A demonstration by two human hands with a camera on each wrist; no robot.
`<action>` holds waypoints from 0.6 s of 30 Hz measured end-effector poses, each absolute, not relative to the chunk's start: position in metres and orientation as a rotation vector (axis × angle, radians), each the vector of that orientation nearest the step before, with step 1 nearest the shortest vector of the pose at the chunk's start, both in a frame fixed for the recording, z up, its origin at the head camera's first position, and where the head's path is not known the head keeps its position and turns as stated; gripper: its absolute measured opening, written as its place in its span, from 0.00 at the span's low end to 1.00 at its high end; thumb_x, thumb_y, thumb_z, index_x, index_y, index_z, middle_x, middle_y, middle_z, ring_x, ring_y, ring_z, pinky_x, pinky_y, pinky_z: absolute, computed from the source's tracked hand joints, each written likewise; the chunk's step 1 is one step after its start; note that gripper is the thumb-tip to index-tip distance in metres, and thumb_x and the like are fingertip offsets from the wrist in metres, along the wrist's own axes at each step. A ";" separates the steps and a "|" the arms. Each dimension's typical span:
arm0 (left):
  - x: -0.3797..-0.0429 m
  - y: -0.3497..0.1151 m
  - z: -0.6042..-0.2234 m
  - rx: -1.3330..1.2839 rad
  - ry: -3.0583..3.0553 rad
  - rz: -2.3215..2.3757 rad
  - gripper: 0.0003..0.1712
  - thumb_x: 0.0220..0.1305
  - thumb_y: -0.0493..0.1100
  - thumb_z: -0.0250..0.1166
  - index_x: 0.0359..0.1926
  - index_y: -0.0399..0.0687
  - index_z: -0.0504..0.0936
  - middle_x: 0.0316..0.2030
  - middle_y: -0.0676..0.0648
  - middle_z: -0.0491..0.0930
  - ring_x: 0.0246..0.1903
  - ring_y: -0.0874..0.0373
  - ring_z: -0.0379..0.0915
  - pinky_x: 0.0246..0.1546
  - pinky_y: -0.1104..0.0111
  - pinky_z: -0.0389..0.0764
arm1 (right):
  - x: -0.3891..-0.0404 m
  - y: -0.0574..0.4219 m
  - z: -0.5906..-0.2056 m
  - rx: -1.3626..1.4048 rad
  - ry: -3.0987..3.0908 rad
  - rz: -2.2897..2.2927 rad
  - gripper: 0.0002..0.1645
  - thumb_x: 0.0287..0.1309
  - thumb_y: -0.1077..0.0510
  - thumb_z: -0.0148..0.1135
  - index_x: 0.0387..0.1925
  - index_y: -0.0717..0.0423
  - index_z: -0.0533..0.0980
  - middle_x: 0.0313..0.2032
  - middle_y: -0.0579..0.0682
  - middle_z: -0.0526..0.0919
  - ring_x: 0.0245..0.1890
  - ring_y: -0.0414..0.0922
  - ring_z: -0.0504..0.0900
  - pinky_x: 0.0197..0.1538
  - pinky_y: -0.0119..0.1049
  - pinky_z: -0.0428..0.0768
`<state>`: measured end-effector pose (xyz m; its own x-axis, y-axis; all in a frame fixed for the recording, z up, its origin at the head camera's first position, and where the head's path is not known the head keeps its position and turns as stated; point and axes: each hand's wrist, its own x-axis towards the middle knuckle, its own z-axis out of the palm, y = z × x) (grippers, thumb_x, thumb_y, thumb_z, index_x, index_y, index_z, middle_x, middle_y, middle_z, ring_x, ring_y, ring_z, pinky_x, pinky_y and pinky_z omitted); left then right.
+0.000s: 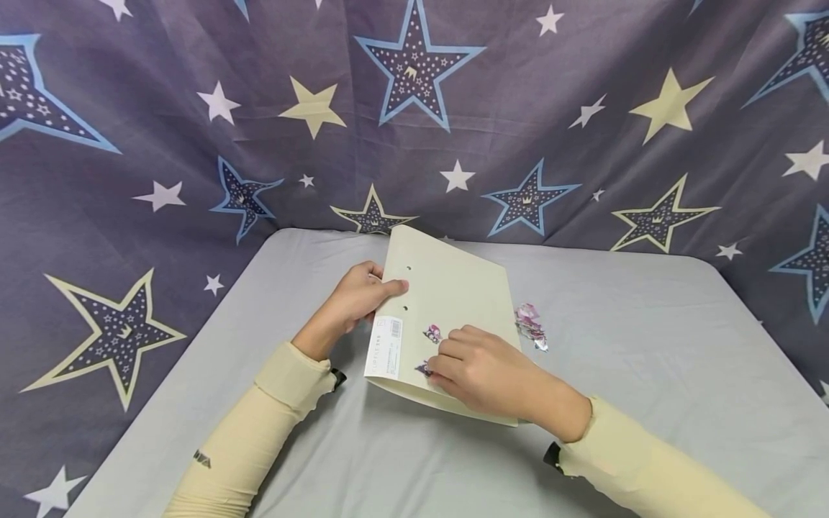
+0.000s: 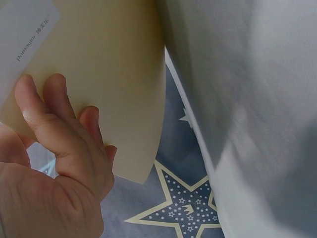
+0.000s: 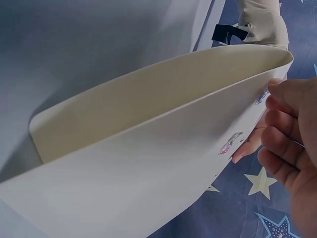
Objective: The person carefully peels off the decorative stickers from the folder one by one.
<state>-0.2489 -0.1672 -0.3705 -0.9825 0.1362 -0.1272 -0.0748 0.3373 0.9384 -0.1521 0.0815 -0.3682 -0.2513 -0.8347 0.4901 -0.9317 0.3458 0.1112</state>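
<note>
A cream file folder (image 1: 453, 295) stands tilted above the bed-like surface, its lower edge gaping in the right wrist view. My left hand (image 1: 363, 291) grips its left edge, thumb on the front cover near two small holes, fingers (image 2: 59, 109) spread against the other side. On the front cover, a small pink-and-purple sticker (image 1: 432, 333) lies flat. Below it, my right hand (image 1: 482, 367) pinches a second dark purple sticker (image 3: 261, 95) at the cover with thumb and forefinger, the other fingers curled. The fingertips partly hide this sticker.
A little pile of shiny pink and silver stickers (image 1: 531, 327) lies right of the folder on the pale grey sheet (image 1: 622, 345). A white printed label (image 1: 385, 347) is on the folder's lower left corner. A star-patterned curtain (image 1: 414, 158) hangs behind and at both sides.
</note>
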 end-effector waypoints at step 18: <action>-0.248 -0.167 -0.369 0.053 2.417 1.710 0.23 0.65 0.47 0.70 0.45 0.38 0.68 0.22 0.45 0.82 0.09 0.61 0.71 0.11 0.68 0.69 | -0.151 0.078 -0.366 1.523 -2.210 0.298 0.03 0.62 0.59 0.70 0.35 0.52 0.82 0.27 0.41 0.78 0.31 0.41 0.74 0.43 0.35 0.76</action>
